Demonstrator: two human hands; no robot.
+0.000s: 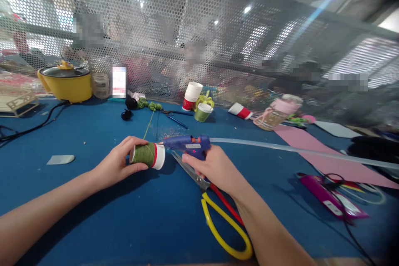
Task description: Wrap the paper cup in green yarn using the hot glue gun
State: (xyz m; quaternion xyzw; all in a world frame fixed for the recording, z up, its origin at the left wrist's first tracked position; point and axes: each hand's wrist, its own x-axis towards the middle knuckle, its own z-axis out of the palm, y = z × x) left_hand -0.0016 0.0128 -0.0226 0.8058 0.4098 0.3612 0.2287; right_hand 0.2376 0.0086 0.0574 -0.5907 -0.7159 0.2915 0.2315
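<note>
At the blue worktop, the left hand holds a yarn-wrapped paper cup; the right hand holds a hot-glue gun, nozzle at the cup.

Table: blue top
Yellow pot: far left, lidded
White piece: left, lying flat
Green yarn: far, left of middle, near black yarn
Cup stack: far middle
Green cup: standing just right of the stack
Scissors: near, right of middle, blades pointing far left
Pink sheet: right
Purple packet: near right
</note>
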